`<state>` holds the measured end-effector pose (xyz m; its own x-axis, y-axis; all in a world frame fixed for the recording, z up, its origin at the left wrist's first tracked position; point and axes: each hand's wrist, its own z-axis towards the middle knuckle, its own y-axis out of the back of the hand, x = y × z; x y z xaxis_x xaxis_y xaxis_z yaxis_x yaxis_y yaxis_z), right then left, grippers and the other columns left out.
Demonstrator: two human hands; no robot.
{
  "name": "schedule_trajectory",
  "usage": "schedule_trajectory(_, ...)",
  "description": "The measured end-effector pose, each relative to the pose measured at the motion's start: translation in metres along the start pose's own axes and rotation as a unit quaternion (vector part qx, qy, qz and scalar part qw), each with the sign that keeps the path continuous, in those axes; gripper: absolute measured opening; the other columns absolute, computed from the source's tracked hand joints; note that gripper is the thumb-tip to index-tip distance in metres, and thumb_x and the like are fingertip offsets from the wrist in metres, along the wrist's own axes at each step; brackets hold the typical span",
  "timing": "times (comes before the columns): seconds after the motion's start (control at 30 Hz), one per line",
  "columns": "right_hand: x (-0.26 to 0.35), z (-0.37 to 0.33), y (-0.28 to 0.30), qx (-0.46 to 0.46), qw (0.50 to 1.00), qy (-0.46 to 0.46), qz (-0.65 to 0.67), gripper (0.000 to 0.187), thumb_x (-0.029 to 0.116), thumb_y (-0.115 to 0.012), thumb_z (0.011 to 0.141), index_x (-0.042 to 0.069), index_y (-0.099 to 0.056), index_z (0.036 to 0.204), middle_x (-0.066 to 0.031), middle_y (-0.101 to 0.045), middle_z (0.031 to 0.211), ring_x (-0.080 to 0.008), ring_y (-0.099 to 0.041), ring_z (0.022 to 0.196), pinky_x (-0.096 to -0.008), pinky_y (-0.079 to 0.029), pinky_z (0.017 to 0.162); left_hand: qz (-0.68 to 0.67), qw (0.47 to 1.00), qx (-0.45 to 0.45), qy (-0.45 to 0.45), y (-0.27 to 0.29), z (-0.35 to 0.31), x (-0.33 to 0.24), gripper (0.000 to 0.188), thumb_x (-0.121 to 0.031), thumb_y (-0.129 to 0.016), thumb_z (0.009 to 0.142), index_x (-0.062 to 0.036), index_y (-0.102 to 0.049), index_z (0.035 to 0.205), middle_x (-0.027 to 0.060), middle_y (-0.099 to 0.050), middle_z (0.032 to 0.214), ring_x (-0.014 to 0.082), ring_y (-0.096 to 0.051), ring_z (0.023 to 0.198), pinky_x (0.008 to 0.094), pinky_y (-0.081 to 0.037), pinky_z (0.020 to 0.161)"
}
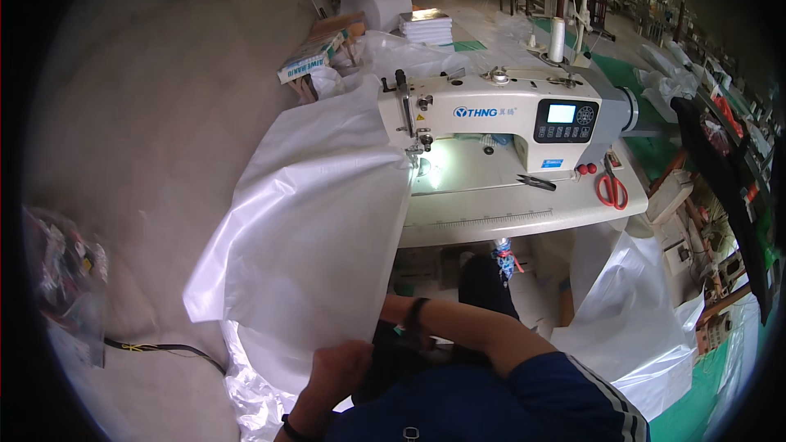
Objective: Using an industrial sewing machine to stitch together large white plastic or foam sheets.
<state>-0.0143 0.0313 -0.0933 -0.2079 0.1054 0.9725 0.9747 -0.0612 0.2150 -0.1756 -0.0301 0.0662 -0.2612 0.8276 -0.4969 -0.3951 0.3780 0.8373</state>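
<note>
A large white plastic sheet (319, 237) hangs from the needle area of the sewing machine (491, 115) down towards my body. At its lower right edge, my left hand (340, 370) is closed in a fist on the sheet. My right hand (396, 308) reaches across from the right to the same edge, a little higher up. Its fingers go behind the sheet and are hidden. The sheet's upper end lies under the presser foot (415, 150), where the machine's lamp shines brightly.
Red-handled scissors (612, 190), thread snips (536, 183) and two small red balls (586, 169) lie on the machine table (524, 217). A thread cone (557, 41) stands behind the machine. More white sheeting (630, 311) hangs at the right. A white roll (377, 4) and stacked packs (426, 29) lie farther back.
</note>
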Motion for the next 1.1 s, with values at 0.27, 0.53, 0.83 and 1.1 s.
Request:
schedule_trajectory(0.27,0.037,-0.076,0.154,-0.298,0.860,-0.078,-0.407,0.022,0.019,-0.052,0.081,0.001,-0.058,0.092,-0.0184,-0.063,0.074,-0.0363,-0.062,0.069,-0.0425,-0.051,0.065,-0.148,0.980,0.129,0.013,-0.051,-0.017,0.017,0.012,-0.020,-0.056,0.085,-0.0086,-0.057,0.081,0.0120,-0.057,0.065,0.0298,-0.060,0.063,0.0383,-0.047,0.055)
schedule_trajectory(0.53,0.067,0.021,0.196,-0.191,0.789,-0.148,-0.565,0.014,0.013,-0.058,0.077,0.005,-0.065,0.085,-0.0140,-0.066,0.083,-0.0252,-0.067,0.077,-0.0353,-0.051,0.058,-0.168,0.971,0.162,-0.056,-0.050,0.007,-0.012,0.016,-0.018,-0.059,0.081,-0.0067,-0.057,0.070,0.0129,-0.054,0.057,0.0306,-0.057,0.055,0.0357,-0.046,0.053)
schedule_trajectory(0.83,0.054,-0.019,0.149,-0.256,0.768,-0.144,-0.570,0.036,0.010,-0.057,0.076,-0.004,-0.056,0.109,-0.0139,-0.067,0.083,-0.0228,-0.067,0.077,-0.0323,-0.052,0.056,-0.141,0.985,0.039,0.089,-0.064,0.019,-0.004,0.014,-0.018,-0.055,0.081,-0.0063,-0.055,0.074,0.0147,-0.056,0.062,0.0351,-0.058,0.060,0.0405,-0.046,0.056)
schedule_trajectory(1.1,0.051,-0.042,0.132,-0.309,0.842,-0.129,-0.423,0.052,0.008,-0.047,0.079,-0.008,-0.038,0.127,-0.0194,-0.065,0.080,-0.0305,-0.066,0.073,-0.0388,-0.052,0.064,-0.138,0.987,0.022,0.083,-0.085,0.063,0.002,0.016,-0.019,-0.054,0.081,-0.0052,-0.055,0.074,0.0167,-0.057,0.067,0.0376,-0.057,0.065,0.0428,-0.044,0.058)
